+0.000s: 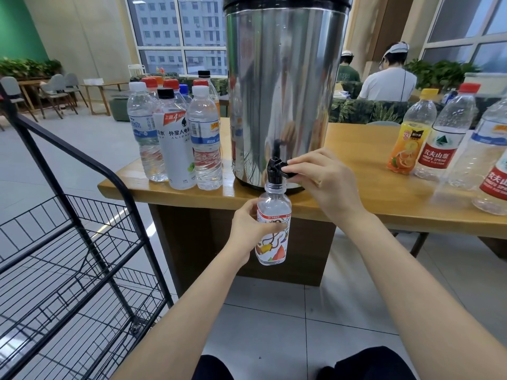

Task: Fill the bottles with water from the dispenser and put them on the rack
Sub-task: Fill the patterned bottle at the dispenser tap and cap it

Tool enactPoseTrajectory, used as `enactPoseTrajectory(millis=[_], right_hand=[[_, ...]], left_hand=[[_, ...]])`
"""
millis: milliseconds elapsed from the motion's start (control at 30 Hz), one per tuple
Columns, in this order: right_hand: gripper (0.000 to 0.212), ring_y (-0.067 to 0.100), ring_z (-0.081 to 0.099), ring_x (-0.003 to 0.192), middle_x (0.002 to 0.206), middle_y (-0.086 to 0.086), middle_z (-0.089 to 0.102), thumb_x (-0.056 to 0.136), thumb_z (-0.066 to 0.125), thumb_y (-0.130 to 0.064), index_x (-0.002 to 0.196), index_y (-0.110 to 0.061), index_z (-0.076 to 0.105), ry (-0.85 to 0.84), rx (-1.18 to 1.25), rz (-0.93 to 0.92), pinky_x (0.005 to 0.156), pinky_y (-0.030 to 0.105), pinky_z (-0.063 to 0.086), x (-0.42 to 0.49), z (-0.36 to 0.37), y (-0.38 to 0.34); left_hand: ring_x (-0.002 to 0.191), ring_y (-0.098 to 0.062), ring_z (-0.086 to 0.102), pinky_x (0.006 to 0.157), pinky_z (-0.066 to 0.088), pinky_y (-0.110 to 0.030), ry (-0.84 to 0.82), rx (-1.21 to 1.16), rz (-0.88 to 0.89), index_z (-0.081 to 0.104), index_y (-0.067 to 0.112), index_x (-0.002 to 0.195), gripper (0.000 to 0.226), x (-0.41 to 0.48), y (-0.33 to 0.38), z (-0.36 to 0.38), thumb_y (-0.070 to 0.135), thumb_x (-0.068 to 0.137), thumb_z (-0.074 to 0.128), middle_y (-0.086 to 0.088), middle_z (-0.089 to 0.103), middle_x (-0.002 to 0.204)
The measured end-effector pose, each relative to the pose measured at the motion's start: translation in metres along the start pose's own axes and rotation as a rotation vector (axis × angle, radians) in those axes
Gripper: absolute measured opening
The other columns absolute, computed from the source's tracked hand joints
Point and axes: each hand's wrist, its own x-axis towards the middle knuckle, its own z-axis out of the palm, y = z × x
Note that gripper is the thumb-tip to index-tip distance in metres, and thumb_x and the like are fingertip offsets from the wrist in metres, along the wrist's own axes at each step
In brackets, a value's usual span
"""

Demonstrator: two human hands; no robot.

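Wooden worktop (356,171) carries the dispenser (282,78). Left hand (247,229) grips a bottle (273,237) under the tap (277,167); right hand (321,174) pinches its lever. Filling apparently underway; rack (82,242), lower left, holds none yet.

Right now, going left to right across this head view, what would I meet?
Black wire rack → group of capped bottles → left hand → small bottle it holds → right hand pinching the tap → orange-label bottle → red-capped bottle.
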Motion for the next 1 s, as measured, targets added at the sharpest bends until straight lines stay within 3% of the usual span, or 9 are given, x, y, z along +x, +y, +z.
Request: enactPoseTrajectory(millis=[567,700,1000], right_hand=[[0.019,0.022,0.06,0.093,0.098,0.004,0.07,0.087,0.068,-0.013,0.104,-0.011,0.075,-0.006,-0.018,-0.021,0.065,0.031,0.053,0.0023,0.0004,-0.0007],[0.022,0.022,0.06,0.092,0.098,0.004,0.07,0.089,0.061,-0.019,0.104,-0.011,0.075,-0.007,-0.016,-0.038,0.065,0.032,0.053,0.003,0.0002,-0.0006],[0.017,0.023,0.061,0.087,0.093,0.004,0.07,0.084,0.071,-0.009,0.101,-0.009,0.075,0.016,-0.036,-0.074,0.06,0.035,0.054,0.0053,0.0008,-0.0005]], left_hand=[[0.107,-0.017,0.063,0.095,0.053,-0.043,0.012,0.013,0.014,0.055,0.022,0.127,0.068,0.0024,-0.0026,0.0023,0.016,0.068,0.089,0.002,0.066,0.117],[0.103,-0.015,0.064,0.089,0.053,-0.036,0.011,0.01,0.023,0.055,0.022,0.125,0.066,0.0025,-0.0026,0.0023,0.016,0.068,0.088,0.003,0.066,0.115],[0.1,-0.012,0.065,0.086,0.053,-0.033,0.0,0.004,0.038,0.057,0.022,0.121,0.061,0.0027,-0.0042,0.0025,0.016,0.069,0.088,0.004,0.068,0.112]])
